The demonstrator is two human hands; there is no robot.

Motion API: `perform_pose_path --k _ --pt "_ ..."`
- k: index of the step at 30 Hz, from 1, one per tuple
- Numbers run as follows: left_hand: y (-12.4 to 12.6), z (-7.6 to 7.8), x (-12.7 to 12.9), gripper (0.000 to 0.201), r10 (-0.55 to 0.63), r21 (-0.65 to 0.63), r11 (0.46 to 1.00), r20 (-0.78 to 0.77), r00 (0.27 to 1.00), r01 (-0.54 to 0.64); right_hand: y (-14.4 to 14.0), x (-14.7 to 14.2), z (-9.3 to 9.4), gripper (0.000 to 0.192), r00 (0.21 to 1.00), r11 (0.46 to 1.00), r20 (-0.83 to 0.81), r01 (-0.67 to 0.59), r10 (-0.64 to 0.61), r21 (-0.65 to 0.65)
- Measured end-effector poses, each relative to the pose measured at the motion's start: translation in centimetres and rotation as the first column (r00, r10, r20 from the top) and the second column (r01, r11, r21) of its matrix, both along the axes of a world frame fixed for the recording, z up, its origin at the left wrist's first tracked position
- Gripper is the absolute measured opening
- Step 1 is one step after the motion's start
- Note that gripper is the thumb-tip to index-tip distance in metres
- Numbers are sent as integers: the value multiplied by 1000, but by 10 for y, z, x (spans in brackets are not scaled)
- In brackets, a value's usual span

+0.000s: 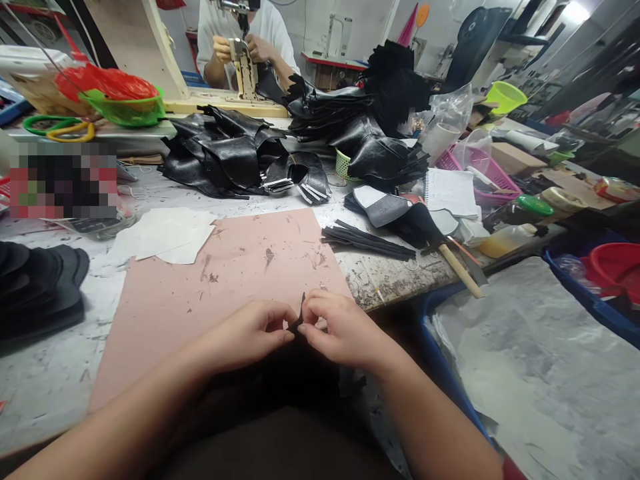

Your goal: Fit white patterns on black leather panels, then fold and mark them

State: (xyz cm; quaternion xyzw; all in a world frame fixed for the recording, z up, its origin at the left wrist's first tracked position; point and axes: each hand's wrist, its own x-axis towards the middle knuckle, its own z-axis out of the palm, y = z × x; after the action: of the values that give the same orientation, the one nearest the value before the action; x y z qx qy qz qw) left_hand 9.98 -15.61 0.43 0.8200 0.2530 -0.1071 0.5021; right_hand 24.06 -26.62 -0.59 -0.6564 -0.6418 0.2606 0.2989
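My left hand [260,330] and my right hand [337,327] meet at the near edge of a pink work mat [250,260]. Between them they pinch a small piece of black leather [299,323], its narrow tip sticking up. Fingers of both hands are closed on it, and its lower part merges with the dark area below, so its full shape is hidden. White paper-like pieces [175,233] lie on the mat's far left corner. A bundle of thin black strips [367,239] rests just past the mat's right edge.
Stacked black pieces [40,287] stand at the left. Heaps of black leather parts [225,150] lie across the back. A wooden-handled tool [460,270] overhangs the table's right edge, above a blue-rimmed bin [450,293]. Beyond, a person [250,47] works at a sewing machine [245,70].
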Motion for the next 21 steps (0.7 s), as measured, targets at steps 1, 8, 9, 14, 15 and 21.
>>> perform_pose_path --k 1,8,9,14,15,21 --pt "0 0 0 18 -6 1 1000 2 1000 6 0 -1 1 17 999 1000 37 2 -2 2" --pt "5 -5 -2 20 -27 -23 999 7 1000 27 1 -5 -2 15 960 992 252 124 -120 1" --pt "5 -5 -3 19 -17 -33 999 8 1000 18 1 -4 -3 17 955 986 251 166 -157 -16" --pt "0 -3 -7 18 54 -118 992 121 991 -40 -1 -12 -7 10 988 987 66 135 -141 89" --pt "-2 -1 -7 17 61 -79 996 156 986 -50 -2 -15 -7 10 985 971 74 142 -159 190" --pt "-16 27 -14 13 71 196 970 326 943 -141 -13 -12 10 10 986 927 58 124 -154 353"
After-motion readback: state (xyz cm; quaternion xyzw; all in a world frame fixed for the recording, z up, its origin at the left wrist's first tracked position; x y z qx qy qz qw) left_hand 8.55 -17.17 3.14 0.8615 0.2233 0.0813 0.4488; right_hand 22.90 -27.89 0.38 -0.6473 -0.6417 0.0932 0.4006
